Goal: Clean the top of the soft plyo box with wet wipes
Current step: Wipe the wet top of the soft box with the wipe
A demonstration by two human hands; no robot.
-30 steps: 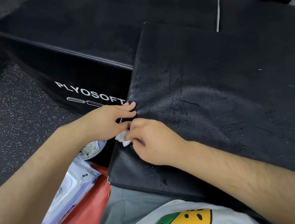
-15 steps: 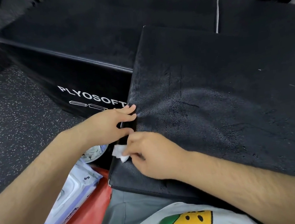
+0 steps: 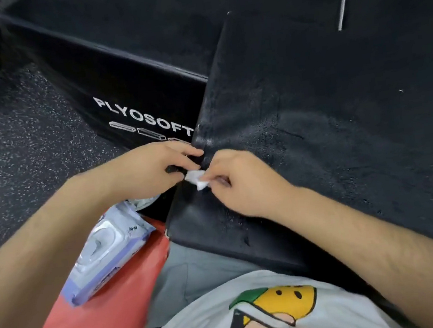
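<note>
In the head view the soft plyo box (image 3: 340, 122) fills the centre and right of the frame, its dark top glistening in patches. At its left edge, mid-frame, the right hand (image 3: 241, 182) pinches a small crumpled wet wipe (image 3: 196, 178) in its grip against the surface. The left hand (image 3: 151, 168) touches the wipe from the left and curls its grip round that same edge, while a wipes pack (image 3: 104, 254) lies at the lower left on a red surface (image 3: 93, 326).
</note>
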